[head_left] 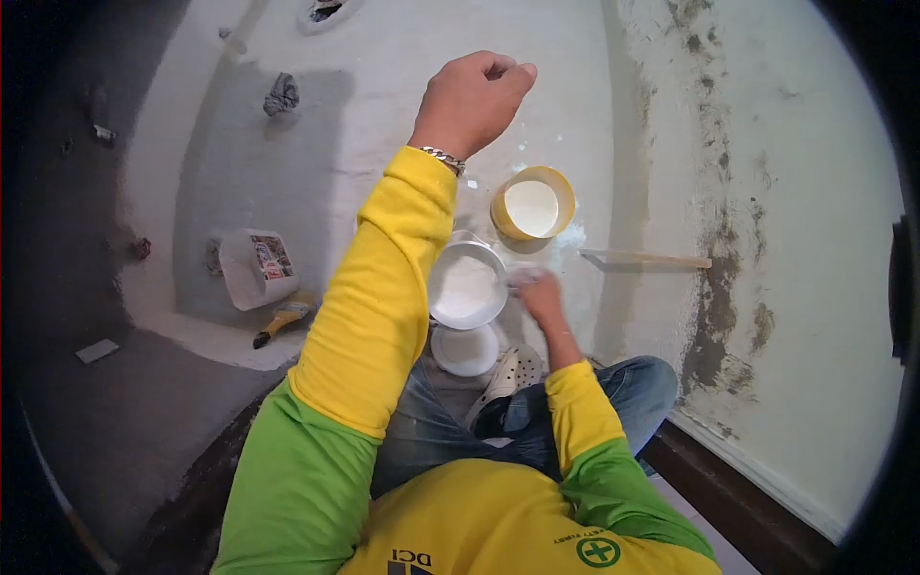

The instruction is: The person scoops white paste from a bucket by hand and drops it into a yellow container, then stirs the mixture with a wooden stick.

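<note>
My left hand point(474, 96) is raised high against the white wall, fingers curled into a fist with nothing visible in it; a metal bracelet sits on the wrist. My right hand point(541, 292) is lower and blurred, at the right rim of a white bucket point(443, 309) of white paint; its grip is not clear. Just beyond stands a yellow tub point(565, 196) holding white paint. A round white lid point(465, 353) lies in front of the bucket, near my white shoe point(508, 374).
A wooden stick point(644, 259) lies to the right of the tub. At the left are a tipped white container point(251, 270), a yellow-handled brush point(283, 321) and a crumpled rag point(281, 94). The right wall point(728, 240) is stained dark. The floor at left is dark grey.
</note>
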A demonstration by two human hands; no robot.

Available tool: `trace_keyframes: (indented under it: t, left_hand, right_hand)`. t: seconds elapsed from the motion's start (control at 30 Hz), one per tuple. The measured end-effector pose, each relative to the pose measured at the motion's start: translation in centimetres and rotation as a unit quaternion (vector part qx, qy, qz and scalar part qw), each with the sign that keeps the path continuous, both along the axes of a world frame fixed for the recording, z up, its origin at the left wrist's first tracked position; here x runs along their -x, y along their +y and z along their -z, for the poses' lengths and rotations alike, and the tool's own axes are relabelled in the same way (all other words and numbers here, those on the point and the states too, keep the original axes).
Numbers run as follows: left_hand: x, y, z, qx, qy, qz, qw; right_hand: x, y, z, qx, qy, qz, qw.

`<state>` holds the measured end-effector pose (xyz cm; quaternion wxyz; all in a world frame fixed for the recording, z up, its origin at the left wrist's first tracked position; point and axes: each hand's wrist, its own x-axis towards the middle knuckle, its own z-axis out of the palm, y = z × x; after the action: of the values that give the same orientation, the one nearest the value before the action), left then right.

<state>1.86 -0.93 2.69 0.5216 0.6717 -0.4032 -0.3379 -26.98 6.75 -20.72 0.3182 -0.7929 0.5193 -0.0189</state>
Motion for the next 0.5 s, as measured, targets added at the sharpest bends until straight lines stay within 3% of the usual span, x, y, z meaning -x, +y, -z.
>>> trace_keyframes:
  t: [0.03,0.1,0.17,0.27,0.37,0.43,0.5]
  left_hand:
    - [0.0,0.1,0.0,-0.002,-0.003,0.004,1.000]
    - [-0.2,0.3,0.1,-0.013,-0.004,-0.003,1.000]
    - [-0.4,0.3,0.3,0.000,-0.003,-0.005,1.000]
    - [-0.4,0.7,-0.2,-0.003,-0.010,-0.006,1.000]
    - [-0.2,0.7,-0.6,-0.011,-0.032,-0.001,0.999]
    - [0.0,0.8,-0.9,0.008,-0.033,-0.017,0.999]
    - [-0.2,0.8,-1.4,-0.006,-0.026,0.001,1.000]
  right_hand:
    - [-3.5,1.6,-0.7,-0.094,-0.060,0.074,0.991]
    - [-6.6,2.1,2.3,-0.087,-0.079,0.021,0.993]
    - [-9.3,1.5,3.9,-0.061,0.034,-0.018,0.997]
    - [-11.6,0.8,8.3,-0.025,0.022,-0.052,0.998]
    - [-13.0,1.5,10.8,-0.127,0.070,-0.098,0.985]
    - [-12.5,3.3,12.5,-0.093,0.005,-0.096,0.991]
    - [-11.9,5.1,15.0,0.069,-0.138,-0.129,0.979]
